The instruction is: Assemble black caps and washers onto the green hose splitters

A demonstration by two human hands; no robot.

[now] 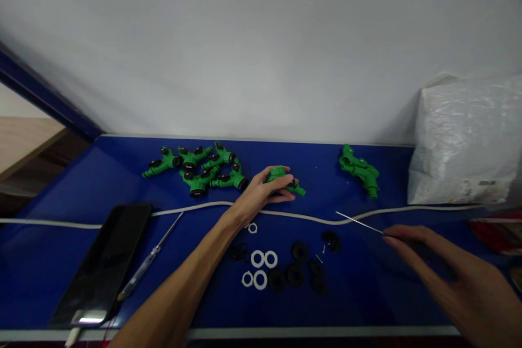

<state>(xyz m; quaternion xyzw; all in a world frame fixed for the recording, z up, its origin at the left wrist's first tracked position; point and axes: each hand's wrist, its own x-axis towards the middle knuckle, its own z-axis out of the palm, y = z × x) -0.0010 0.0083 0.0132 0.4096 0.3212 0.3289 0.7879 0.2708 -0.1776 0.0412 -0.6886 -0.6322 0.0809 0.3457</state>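
Gripped in the left hand (261, 191) is a green hose fitting (284, 179), fingers curled over its top as it sits on the blue table (367, 293) near the back edge. Right hand (444, 277) lies low over the table at the right, pinching a thin metal rod (359, 223) between fingertips, the rod pointing left and back. Blue table surface runs up to a plain white wall (261, 38). White cable (310, 218) crosses the table from left to right, passing just under the left wrist. Behind it at the left lies a cluster of green fittings (198, 168); a further green fitting (361, 171) lies apart at the right, near a white plastic bag (465, 147). In front of the cable lie white rings (259, 266) and black rings (299, 266), close together between the two arms. Dark phone (104, 261) and a screwdriver (149, 261) lie side by side at the left front.
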